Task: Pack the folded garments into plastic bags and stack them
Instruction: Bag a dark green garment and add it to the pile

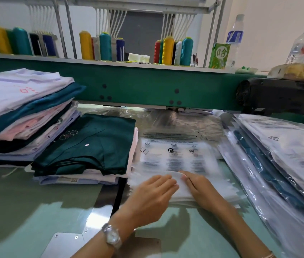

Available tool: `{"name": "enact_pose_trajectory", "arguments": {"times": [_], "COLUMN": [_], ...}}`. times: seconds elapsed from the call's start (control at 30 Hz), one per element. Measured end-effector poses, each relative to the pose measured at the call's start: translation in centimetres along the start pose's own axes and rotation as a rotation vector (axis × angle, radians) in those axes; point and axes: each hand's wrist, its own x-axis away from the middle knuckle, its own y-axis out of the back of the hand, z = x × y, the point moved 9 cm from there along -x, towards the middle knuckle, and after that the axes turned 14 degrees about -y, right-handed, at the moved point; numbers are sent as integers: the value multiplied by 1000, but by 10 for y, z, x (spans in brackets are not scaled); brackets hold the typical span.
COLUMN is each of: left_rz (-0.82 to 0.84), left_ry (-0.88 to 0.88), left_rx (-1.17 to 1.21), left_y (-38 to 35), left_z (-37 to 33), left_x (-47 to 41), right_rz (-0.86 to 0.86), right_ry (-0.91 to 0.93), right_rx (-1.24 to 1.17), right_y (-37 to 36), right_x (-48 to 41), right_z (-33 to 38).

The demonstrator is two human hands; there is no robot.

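A clear plastic bag [175, 153] with printed warning text lies in the middle of the table, blurred by motion. At its near, open end sits a folded white garment [182, 192]. My left hand [151, 196] lies on the garment's left part with fingers nearly straight. My right hand [201, 190] holds the garment's right part, its fingers curled at the bag's mouth. A folded dark green garment [93, 146] tops a low pile to the left. Packed bags [277, 157] are stacked at the right.
A tall pile of folded white, teal and pink garments [22, 112] stands at far left. A green machine beam [147, 84] with thread cones [168, 50] runs across the back. Water bottles [235, 38] and a black motor housing [270, 95] sit at back right.
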Motion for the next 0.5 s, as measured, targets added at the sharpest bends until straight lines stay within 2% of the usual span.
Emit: {"name": "enact_pose_trajectory", "arguments": {"times": [0.17,0.27,0.37,0.5], "left_rz": [245,351,383,387], "left_ry": [67,181,242,259], "left_rx": [-85,-101,-92,27], "left_y": [-30,-35,-41,-46], "left_z": [8,18,18,16], "left_x": [-19,-15,-8,-2], "right_rz": [-121,-219,-306,-410], "right_ry": [-85,-159,-198,-146], "right_rx": [-213,-321,-392,-368], "right_y": [15,23,31,38], "right_x": [2,6,7,17], "right_z": [-7,-15,-13,0]}}
